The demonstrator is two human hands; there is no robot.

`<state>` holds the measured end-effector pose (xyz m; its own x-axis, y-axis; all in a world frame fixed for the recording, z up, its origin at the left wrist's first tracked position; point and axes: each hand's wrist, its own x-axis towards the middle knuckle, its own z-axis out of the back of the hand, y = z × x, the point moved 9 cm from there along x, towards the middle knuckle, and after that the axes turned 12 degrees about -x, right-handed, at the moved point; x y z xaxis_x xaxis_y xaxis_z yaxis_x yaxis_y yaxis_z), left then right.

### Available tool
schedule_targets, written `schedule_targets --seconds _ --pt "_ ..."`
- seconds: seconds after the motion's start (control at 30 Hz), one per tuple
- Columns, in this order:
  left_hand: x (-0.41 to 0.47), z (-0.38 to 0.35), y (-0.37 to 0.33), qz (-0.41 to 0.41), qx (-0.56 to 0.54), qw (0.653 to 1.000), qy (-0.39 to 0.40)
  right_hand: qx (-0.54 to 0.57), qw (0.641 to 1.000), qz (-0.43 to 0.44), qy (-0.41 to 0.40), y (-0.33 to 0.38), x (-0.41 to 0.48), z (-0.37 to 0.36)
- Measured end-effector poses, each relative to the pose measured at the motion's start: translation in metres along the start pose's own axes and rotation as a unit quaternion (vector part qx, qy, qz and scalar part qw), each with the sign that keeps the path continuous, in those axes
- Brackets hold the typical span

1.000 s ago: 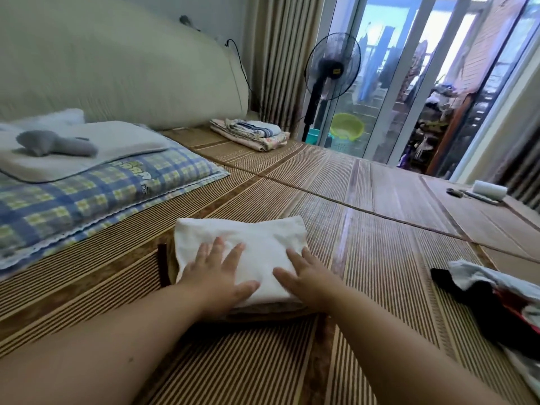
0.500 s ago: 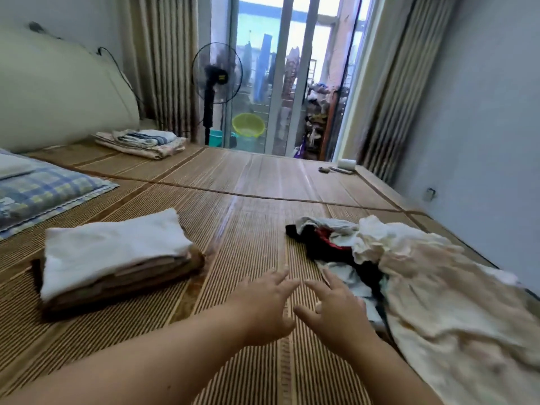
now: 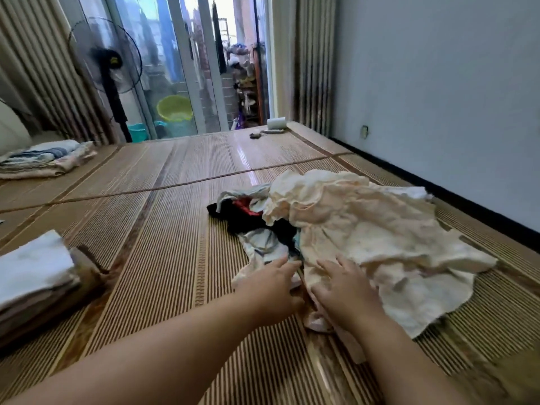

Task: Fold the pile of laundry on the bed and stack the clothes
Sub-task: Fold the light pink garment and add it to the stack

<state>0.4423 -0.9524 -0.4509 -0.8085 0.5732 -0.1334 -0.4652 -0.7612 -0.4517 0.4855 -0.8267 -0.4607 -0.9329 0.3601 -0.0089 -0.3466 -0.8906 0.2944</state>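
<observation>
A crumpled pile of laundry lies on the bamboo mat of the bed: a big cream garment on top, with black, red and pale pieces showing at its left. My left hand lies with fingers spread on the pile's near left edge. My right hand rests flat on the cream cloth beside it. Neither hand grips anything. A folded stack with a white piece on top sits at the left edge of the view.
Another folded stack lies far left near the curtain. A standing fan and a glass door are beyond the bed. A white roll and small items sit at the far edge. A wall runs along the right.
My hands left the folded white stack, and my view swung right. Both hands have now reached the laundry pile and touch its near edge.
</observation>
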Motion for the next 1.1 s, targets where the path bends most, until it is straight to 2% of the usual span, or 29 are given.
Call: schedule_targets --seconds 0.1,0.2,0.23,0.3,0.37,0.43,0.47,0.57,0.63,0.7,0.77,0.87,0.9,1.03,1.07,1.1 --pt "0.037 -0.012 -0.011 0.012 -0.08 0.996 0.021 0.013 0.997 -0.048 -0.052 -0.02 0.008 0.008" --pt "0.061 -0.022 -0.03 0.032 -0.235 0.97 0.05 0.008 0.992 -0.081 -0.094 -0.034 0.012 0.017" --pt "0.067 -0.026 -0.031 0.055 -0.286 0.955 0.054 0.012 0.991 -0.085 -0.099 -0.035 0.012 0.018" --pt "0.077 -0.027 -0.025 0.11 -0.399 0.91 0.007 0.014 0.991 -0.086 -0.105 -0.034 0.011 0.02" --pt "0.082 -0.026 -0.024 0.116 -0.448 0.886 -0.011 0.016 0.989 -0.087 -0.119 -0.032 0.009 0.026" --pt "0.073 -0.023 -0.028 0.101 -0.477 0.873 0.001 0.03 0.986 -0.087 -0.138 -0.033 0.005 0.033" --pt "0.064 -0.01 -0.026 0.084 -0.501 0.861 -0.035 0.04 0.984 -0.088 -0.15 -0.034 0.003 0.037" --pt "0.025 0.029 -0.004 0.064 -0.606 0.786 -0.107 0.06 0.976 -0.092 -0.186 -0.04 -0.006 0.047" --pt "-0.013 0.05 0.004 0.058 -0.666 0.738 -0.089 0.045 0.976 -0.102 -0.186 -0.044 -0.01 0.049" --pt "-0.051 0.069 0.015 0.044 -0.696 0.713 -0.075 0.005 0.983 -0.108 -0.147 -0.047 -0.012 0.04" --pt "-0.088 0.088 0.04 0.053 -0.702 0.703 -0.101 -0.005 0.992 -0.073 -0.102 -0.036 -0.014 0.028" --pt "-0.134 0.119 0.088 0.078 -0.695 0.692 -0.18 0.099 0.992 0.035 -0.073 0.007 -0.032 0.031" --pt "-0.147 0.129 0.11 0.089 -0.689 0.685 -0.218 0.102 0.991 0.066 -0.056 0.026 -0.039 0.031" --pt "-0.183 0.152 0.171 0.105 -0.682 0.648 -0.322 0.027 0.982 0.185 -0.008 0.098 -0.068 0.023" --pt "-0.188 0.149 0.181 0.113 -0.675 0.655 -0.32 0.029 0.979 0.203 0.007 0.112 -0.072 0.015" --pt "-0.191 0.142 0.188 0.131 -0.647 0.689 -0.299 0.037 0.975 0.217 0.015 0.124 -0.076 0.008"
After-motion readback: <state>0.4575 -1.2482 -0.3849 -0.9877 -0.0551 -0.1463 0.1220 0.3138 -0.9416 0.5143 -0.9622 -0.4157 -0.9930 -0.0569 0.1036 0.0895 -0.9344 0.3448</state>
